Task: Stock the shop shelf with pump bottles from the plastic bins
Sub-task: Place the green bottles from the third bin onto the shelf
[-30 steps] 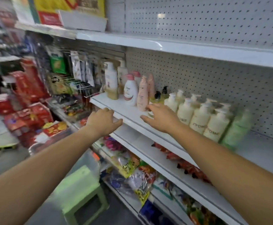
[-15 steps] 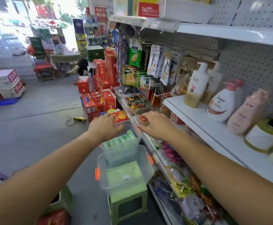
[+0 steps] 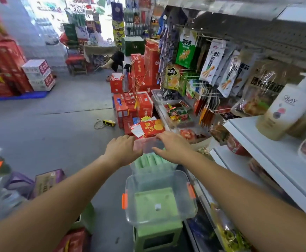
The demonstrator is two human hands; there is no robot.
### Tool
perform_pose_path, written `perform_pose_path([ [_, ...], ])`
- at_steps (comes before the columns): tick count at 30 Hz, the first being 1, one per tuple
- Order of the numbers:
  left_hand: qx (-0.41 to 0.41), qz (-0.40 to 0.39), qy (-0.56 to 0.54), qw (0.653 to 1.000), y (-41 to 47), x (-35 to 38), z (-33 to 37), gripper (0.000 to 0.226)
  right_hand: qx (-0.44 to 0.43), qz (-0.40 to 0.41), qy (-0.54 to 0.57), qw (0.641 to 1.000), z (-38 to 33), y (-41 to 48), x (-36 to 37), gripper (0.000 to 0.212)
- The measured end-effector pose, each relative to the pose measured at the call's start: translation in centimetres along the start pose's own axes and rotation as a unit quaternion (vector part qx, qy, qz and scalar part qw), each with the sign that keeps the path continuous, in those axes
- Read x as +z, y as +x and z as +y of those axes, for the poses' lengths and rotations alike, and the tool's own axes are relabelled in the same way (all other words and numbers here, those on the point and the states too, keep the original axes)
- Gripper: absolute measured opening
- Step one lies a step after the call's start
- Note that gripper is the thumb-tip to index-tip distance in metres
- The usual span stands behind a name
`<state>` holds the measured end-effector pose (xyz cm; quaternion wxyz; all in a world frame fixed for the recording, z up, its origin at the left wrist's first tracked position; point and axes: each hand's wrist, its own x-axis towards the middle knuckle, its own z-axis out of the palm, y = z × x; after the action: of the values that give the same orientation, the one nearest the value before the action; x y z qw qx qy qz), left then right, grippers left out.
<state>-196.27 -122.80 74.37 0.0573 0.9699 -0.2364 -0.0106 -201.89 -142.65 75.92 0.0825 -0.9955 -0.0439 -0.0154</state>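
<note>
You are reaching for fresh stock. Your left hand [image 3: 123, 149] and right hand [image 3: 172, 147] are both open and empty, fingers spread over the far clear plastic bin [image 3: 151, 160], which holds pale green pump bottles [image 3: 149, 160] just beneath your palms. The nearer clear bin with orange latches [image 3: 159, 197] looks empty. Next, lower and close on one bottle.

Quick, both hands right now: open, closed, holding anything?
Left hand: open, empty, reaching toward the far clear bin.
Right hand: open, empty, fingers spread over that bin's green bottles.
</note>
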Motion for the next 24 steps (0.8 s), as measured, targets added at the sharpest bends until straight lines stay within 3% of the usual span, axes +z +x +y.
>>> perform_pose_path([
  [13, -0.039, -0.084, -0.004, 0.996, 11.6, 10.9, 0.6, 0.055, 0.007, -0.094, 0.06, 0.994, 11.9, 11.1, 9.8, 0.06],
  [24, -0.044, -0.143, -0.009, 0.989, 16.5, 18.9, -2.3, 0.054, -0.001, -0.189, 0.073, 0.979, 15.3, 16.0, 17.5, 0.054],
])
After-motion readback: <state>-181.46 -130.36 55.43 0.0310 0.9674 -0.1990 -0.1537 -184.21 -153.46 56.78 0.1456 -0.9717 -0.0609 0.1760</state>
